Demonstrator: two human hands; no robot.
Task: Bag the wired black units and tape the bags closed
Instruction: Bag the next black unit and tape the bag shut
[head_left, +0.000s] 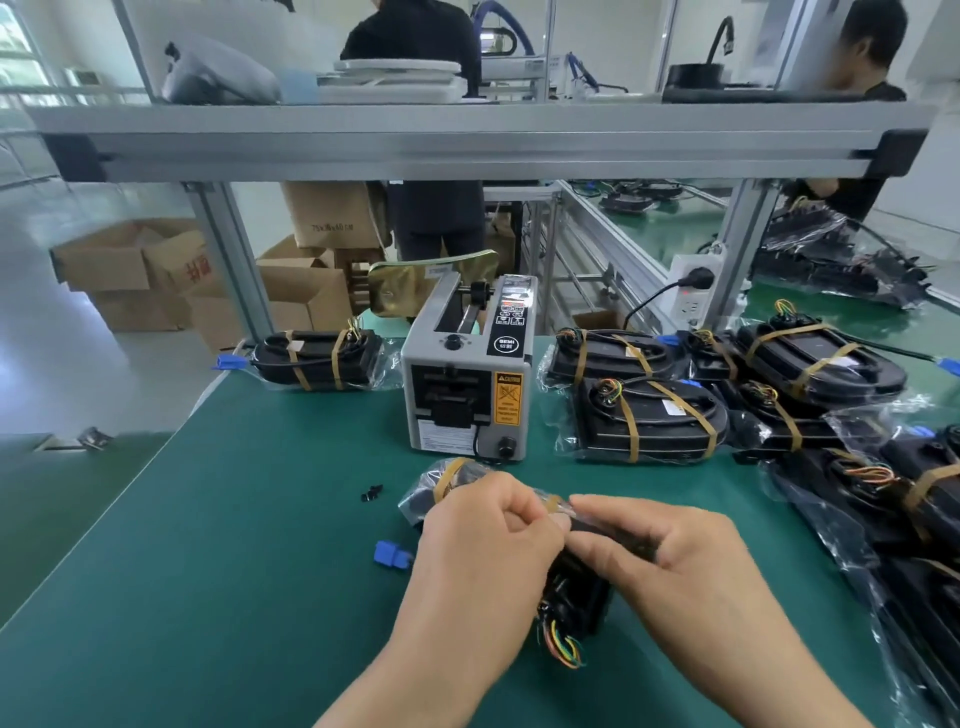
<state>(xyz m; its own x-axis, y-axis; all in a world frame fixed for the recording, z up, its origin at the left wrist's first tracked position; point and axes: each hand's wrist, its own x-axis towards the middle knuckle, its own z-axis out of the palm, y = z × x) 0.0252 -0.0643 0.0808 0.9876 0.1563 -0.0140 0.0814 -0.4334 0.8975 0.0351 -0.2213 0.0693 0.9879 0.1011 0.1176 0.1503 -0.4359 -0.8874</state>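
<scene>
A wired black unit (574, 597) in a clear plastic bag lies on the green mat in front of me, its coloured wires (563, 647) poking out at the near end. My left hand (483, 540) and my right hand (660, 551) both pinch the bag's film and a piece of tape (553, 506) on top of the unit. A tan band (448, 480) wraps the unit's far end. The grey tape dispenser (467, 374) stands just behind it. One bagged unit (317, 358) rests at the far left.
Several bagged and banded black units (649, 421) are piled along the right side of the mat. A blue connector (390, 553) and a small black clip (371, 492) lie to the left of my hands. An aluminium shelf frame (467, 140) spans overhead. Cardboard boxes (130, 270) and two people are beyond.
</scene>
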